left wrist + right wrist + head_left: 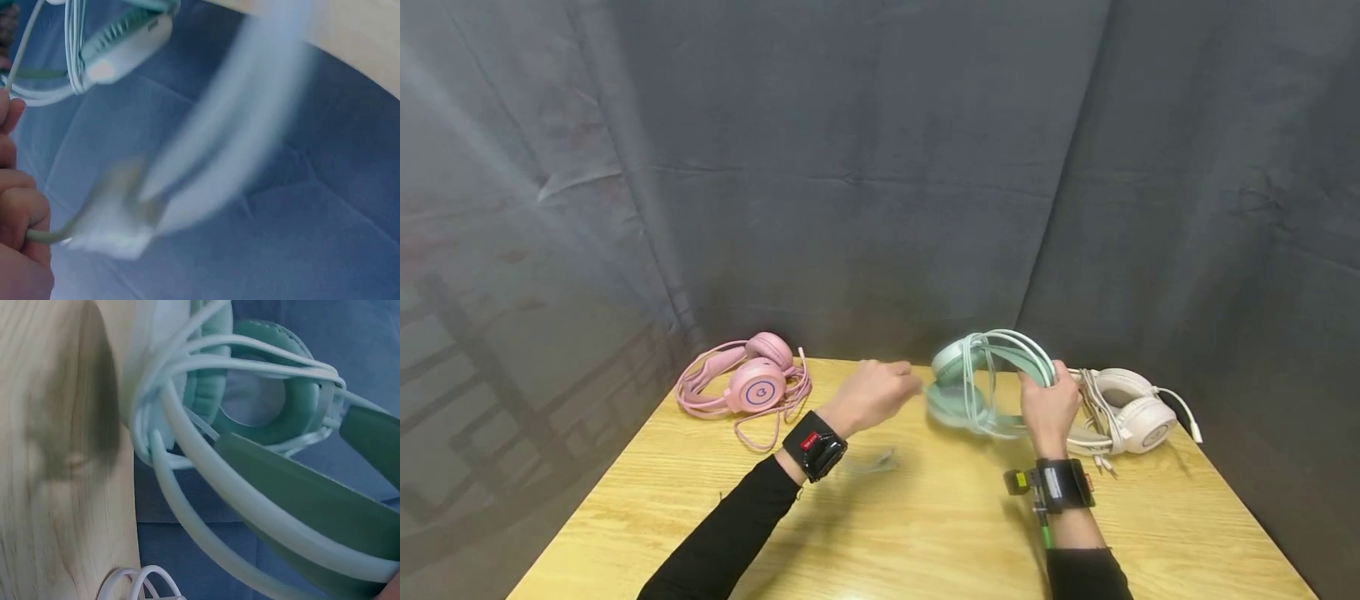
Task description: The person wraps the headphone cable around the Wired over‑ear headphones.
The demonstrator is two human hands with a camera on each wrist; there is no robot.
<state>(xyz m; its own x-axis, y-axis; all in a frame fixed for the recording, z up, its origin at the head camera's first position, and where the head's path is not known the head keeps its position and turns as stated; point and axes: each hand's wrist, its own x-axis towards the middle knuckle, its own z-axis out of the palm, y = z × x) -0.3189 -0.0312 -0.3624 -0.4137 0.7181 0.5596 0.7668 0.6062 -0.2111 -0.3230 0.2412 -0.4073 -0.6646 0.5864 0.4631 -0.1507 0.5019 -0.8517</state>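
A dark cloth backdrop (880, 167) is hanging behind and beside a wooden worktop (925, 533), which is carrying three sets of headphones. The green headphones (981, 383) are standing near the far edge at the middle, lifted off the wood, with their pale cable wound in loops around the headband. The right hand (1048, 408) is gripping the headband on its right side, its fingers curled round the band and the loops. The left hand (872, 396) is hovering just left of the green headphones; in the left wrist view its fingers (22, 212) are pinching a thin cable (44, 236) whose blurred end is swinging below. The white headphones (1131, 412) are lying just right of the right hand, their cable trailing toward the worktop's right edge. The pink headphones (752, 383) are lying at the far left corner, well apart from both hands, with their cord looping around them.
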